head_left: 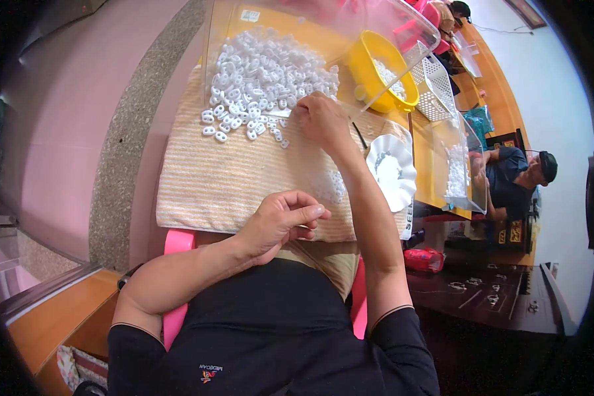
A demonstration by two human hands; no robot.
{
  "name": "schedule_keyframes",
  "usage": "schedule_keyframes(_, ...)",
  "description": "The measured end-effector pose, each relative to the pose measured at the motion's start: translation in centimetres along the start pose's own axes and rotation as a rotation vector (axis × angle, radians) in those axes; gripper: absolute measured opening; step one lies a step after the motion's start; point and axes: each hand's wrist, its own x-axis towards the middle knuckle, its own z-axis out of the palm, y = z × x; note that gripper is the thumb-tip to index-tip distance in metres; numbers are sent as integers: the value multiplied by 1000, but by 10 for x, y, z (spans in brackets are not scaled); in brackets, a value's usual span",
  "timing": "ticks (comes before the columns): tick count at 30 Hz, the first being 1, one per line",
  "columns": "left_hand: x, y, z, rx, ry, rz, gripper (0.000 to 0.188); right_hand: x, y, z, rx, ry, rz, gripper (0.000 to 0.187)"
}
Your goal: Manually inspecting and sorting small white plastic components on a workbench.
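Note:
My left hand [285, 221] is held above the near part of a striped towel [224, 178], fingers curled and thumb pressed toward them. Whatever it may hold is too small to make out. My right hand [322, 120] reaches down to the near right edge of a heap of small white plastic pieces [264, 72], each with two holes. Its fingers are drawn together, and their tips are hidden. Several loose pieces lie on the towel left of it. Beside my right forearm are a white wavy-rimmed dish [406, 173] with tiny dark bits and small translucent pieces [336, 187].
A clear plastic bin [208, 39] lies around the heap. To its right stand a yellow basin [412, 99] with white pieces and a white perforated basket [435, 86]. A thin black stick [359, 135] lies near the dish. Another person [515, 175] sits right, by another clear bin [476, 178].

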Motion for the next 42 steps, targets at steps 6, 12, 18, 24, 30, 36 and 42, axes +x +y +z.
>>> schedule_keyframes(6,-1,-1,2,13,20,-5,9,-7,5,-3,4,2,-98,14)
schedule_keyframes(12,2,-1,1,26,52,32,10,-21,8,-8,174,-15,-43,15)
schedule_keyframes(18,4,2,-5,37,193,223,13,-75,-18,-38,790,-139,174,19)
schedule_keyframes(24,5,4,-4,19,239,308,17,-122,-44,-46,1016,-78,181,15)
schedule_keyframes(30,9,-5,-7,45,197,292,13,-143,-42,-34,1063,15,130,15)
schedule_keyframes(36,8,-5,-8,69,195,290,10,-151,-40,-36,913,36,26,13)
schedule_keyframes(42,6,-3,-2,78,195,264,10,-162,-35,-51,734,90,98,12)
